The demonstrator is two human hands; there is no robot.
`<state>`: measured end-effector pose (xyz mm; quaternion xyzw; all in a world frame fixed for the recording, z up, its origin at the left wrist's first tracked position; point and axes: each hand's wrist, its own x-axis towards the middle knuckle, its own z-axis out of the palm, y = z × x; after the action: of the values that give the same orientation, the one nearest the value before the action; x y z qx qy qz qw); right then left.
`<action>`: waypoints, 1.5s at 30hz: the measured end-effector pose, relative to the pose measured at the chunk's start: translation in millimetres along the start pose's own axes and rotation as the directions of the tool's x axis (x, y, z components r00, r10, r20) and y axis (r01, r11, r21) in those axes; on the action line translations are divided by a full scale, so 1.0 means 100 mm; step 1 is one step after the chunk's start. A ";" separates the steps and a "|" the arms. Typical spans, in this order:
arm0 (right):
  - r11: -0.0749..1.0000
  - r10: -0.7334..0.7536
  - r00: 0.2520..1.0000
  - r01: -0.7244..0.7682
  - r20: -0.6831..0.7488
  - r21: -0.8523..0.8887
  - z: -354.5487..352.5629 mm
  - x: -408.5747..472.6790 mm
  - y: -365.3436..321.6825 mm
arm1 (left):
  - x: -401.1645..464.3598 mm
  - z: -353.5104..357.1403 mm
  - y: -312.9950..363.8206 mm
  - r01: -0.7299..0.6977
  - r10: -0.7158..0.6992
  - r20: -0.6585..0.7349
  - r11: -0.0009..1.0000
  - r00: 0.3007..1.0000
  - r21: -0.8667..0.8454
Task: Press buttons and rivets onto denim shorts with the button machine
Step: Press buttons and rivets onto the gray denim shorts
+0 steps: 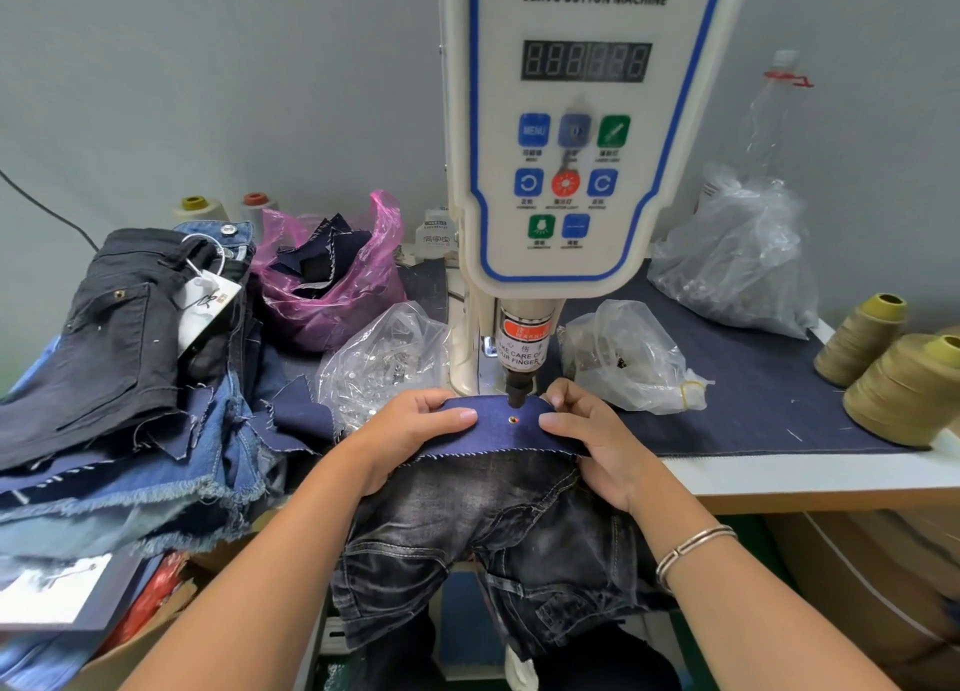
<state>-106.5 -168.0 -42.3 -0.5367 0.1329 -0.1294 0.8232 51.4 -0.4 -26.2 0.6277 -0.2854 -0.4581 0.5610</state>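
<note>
Both hands pinch the dark blue denim strip (511,425), left hand (410,425) and right hand (587,430) either side; the rivet (513,420) lies midway between them, just short of the punch (519,391).

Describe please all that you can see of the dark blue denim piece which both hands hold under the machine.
The dark blue denim piece looks like a stiff strip of unwashed denim with a white stitched lower edge. It lies flat under the black punch tip of the button machine. A small metal rivet sits near its middle. The left hand and the right hand pinch it on either side. Faded grey-black denim shorts hang below it.
</note>
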 end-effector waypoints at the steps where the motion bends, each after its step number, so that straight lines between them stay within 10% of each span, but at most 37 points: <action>1: 1.000 0.003 1.000 -0.003 -0.002 -0.002 0.00 0.00 0.00 | 0.00 0.00 0.00 -0.005 0.005 -0.003 1.000 1.000 0.003; 37: 0.912 -0.207 0.978 0.190 -0.007 -0.363 0.62 -0.46 -0.15 | -0.49 0.02 0.46 -0.085 -0.048 0.371 0.938 0.928 0.336; 45: 0.775 -0.291 0.956 0.218 -0.028 -0.594 0.59 -0.50 -0.34 | -0.43 -0.24 0.52 -0.168 -0.012 0.259 0.732 0.966 0.661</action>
<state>-134.4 -113.9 16.1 -0.7677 0.1408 -0.2242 0.5836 62.6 36.8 33.4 0.7144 -0.5256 -0.3725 0.2730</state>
